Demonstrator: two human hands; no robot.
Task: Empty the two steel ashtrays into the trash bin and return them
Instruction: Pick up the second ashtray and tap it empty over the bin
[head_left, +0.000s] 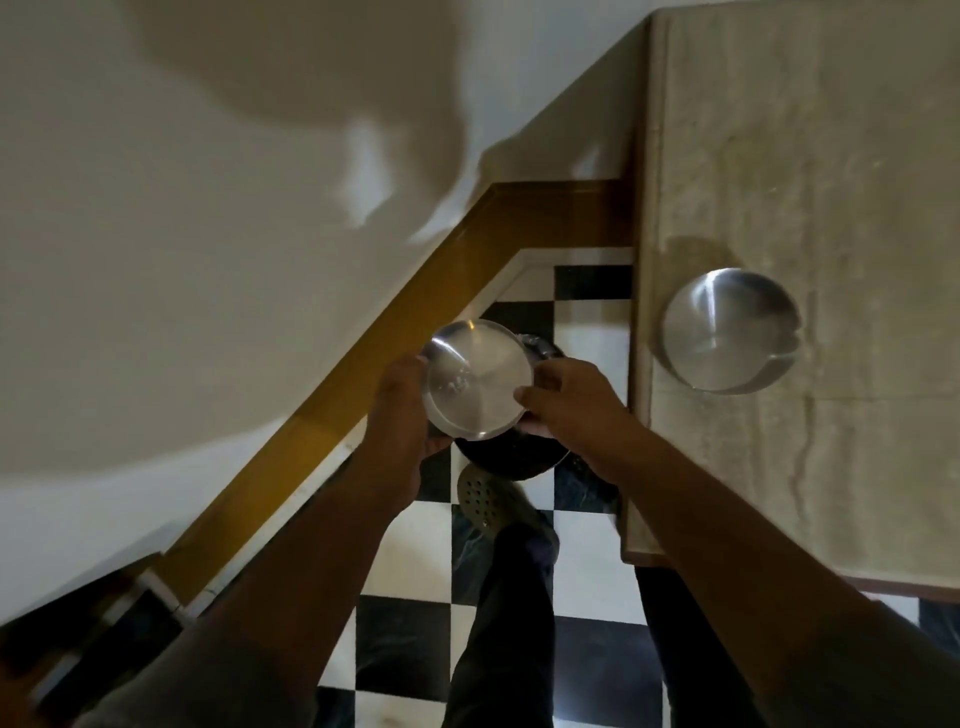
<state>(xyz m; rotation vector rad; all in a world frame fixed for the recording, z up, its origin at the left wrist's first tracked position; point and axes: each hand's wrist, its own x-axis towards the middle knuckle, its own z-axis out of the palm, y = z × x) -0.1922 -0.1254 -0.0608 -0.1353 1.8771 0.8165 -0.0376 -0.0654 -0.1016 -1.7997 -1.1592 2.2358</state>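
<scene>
I hold one round steel ashtray in both hands over a dark trash bin on the floor. My left hand grips its left rim and my right hand grips its right rim. A small bit of residue shows inside the ashtray. Most of the bin is hidden under the ashtray and my hands. The second steel ashtray sits on the beige marble counter to the right, near its left edge, and looks empty.
The floor is black and white checkered tile. A white wall with a wooden baseboard runs diagonally on the left. My foot in a perforated shoe stands just before the bin, beside the counter's edge.
</scene>
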